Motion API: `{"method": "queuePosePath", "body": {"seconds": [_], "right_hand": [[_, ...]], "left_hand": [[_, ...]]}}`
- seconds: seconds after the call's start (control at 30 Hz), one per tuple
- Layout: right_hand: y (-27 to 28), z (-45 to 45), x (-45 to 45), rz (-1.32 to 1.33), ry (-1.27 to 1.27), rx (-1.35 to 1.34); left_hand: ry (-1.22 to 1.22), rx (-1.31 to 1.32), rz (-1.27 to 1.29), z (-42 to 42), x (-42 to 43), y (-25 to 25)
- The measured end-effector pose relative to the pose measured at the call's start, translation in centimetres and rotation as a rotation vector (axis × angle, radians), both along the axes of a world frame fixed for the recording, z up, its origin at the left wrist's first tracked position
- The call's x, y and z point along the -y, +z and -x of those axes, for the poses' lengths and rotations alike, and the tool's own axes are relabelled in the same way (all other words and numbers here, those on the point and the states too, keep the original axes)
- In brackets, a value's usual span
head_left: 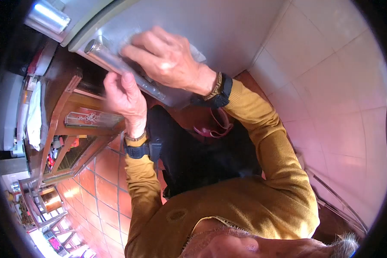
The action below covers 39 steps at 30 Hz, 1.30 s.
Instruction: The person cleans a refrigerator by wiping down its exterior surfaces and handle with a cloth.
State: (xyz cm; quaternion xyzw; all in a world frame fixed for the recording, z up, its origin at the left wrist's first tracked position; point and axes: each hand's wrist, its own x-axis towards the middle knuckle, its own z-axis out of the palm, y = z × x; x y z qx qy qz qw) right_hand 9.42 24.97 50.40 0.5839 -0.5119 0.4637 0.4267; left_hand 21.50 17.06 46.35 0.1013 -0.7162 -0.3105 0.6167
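Observation:
A silver bar handle runs at a slant along the edge of a grey appliance door. My left hand is at the lower side of the handle, its thumb on the bar and its fingers curled, partly blurred. Above the bar, my right hand is bent against the door with fingers closed and smeared by motion. A pale cloth shows from beneath this hand near the wrist; the part under the fingers is hidden.
A second silver handle is at the upper left. Wooden cabinets with a decorated drawer front stand to the left, above a red tiled floor. White wall tiles rise close on the right. A pink curved object is by my legs.

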Motion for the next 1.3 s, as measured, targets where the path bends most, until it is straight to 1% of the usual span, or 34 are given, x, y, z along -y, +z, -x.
{"method": "queuePosePath", "body": {"seconds": [0.07,0.1,0.17,0.23,0.27,0.3,0.33,0.37,0.4,0.43,0.47,0.53,0.6,0.67,0.73,0.77,0.87,0.9,0.93,1.0,1.07,1.2,1.23,1.27,1.3], "right_hand": [[-3.4,0.0,-0.6,-0.034,0.023,0.01],[-5.2,-0.2,-0.9,-0.061,0.027,0.043],[-8.9,-0.8,-1.2,-0.083,0.032,0.073],[-12.3,-1.5,-1.6,-0.152,0.004,0.173],[-14.0,-1.8,-1.8,-0.14,0.005,0.161],[-15.7,-2.3,-2.0,-0.214,0.008,0.22],[-16.7,-2.9,-2.3,-0.293,0.012,0.284],[-17.1,-3.2,-2.6,-0.288,0.015,0.279],[-17.4,-3.3,-2.7,-0.312,0.055,0.382],[-16.5,-3.7,-3.0,-0.335,0.094,0.486],[-15.8,-4.0,-3.4,-0.329,0.096,0.482],[-13.2,-4.9,-4.4,-0.189,0.228,0.836],[-8.9,-5.9,-5.2,-0.056,0.231,0.802],[-4.4,-6.7,-4.8,0.043,0.32,0.723],[-3.1,-6.4,-2.7,0.059,0.338,0.693],[-3.8,-6.4,-2.0,0.115,0.306,0.654],[-8.5,-7.8,-2.0,0.105,0.225,0.642],[-10.7,-8.1,-2.2,0.076,0.169,0.759],[-12.1,-8.3,-2.4,-0.004,0.109,0.964],[-15.0,-8.6,-2.7,-0.038,0.158,1.092],[-14.3,-8.9,-3.2,-0.017,0.226,1.064],[-13.1,-8.6,-2.6,-0.009,0.241,1.098],[-13.1,-8.5,-2.5,-0.01,0.235,1.111],[-11.9,-8.3,-2.4,-0.01,0.232,1.119],[-10.7,-7.9,-1.9,0.019,0.284,1.13]], "left_hand": [[-0.071,-0.009,-0.007,-0.2,0.2,0.2],[-0.07,-0.01,-0.007,-0.4,0.4,-0.1],[-0.115,0.063,-0.033,-0.6,1.0,-0.7],[-0.094,0.08,-0.025,-0.7,1.1,-0.7],[-0.073,0.101,-0.018,-0.8,1.1,-0.6],[-0.092,0.139,-0.032,-1.0,1.2,-0.4],[-0.089,0.136,-0.025,-1.4,1.3,-0.2],[-0.114,0.171,-0.038,-1.7,1.4,0.0],[-0.139,0.201,-0.051,-1.8,1.4,0.2],[-0.161,0.14,-0.094,-1.6,1.1,0.6],[-0.159,0.136,-0.088,-1.7,0.8,0.9],[-0.227,0.15,-0.135,-1.8,0.6,1.2],[-0.234,0.161,-0.173,-1.7,0.9,0.9],[-0.244,0.188,-0.216,-2.0,1.0,0.7],[-0.227,0.217,-0.088,-2.0,0.5,1.3],[-0.213,0.231,-0.079,-2.0,0.3,1.6],[-0.199,0.257,-0.055,-1.6,1.3,0.7],[-0.202,0.264,-0.06,-1.7,1.2,0.7],[-0.176,0.276,-0.035,-1.6,1.1,1.0],[-0.157,0.296,-0.012,-1.5,1.1,0.7],[-0.112,0.237,0.022,-0.9,1.2,0.3],[-0.059,0.149,0.041,-0.3,1.4,-0.9],[-0.008,0.125,0.099,0.0,1.3,-0.8],[-0.01,0.133,0.097,0.1,1.1,-0.8],[0.024,0.142,0.101,-0.1,0.8,-0.8]]}}
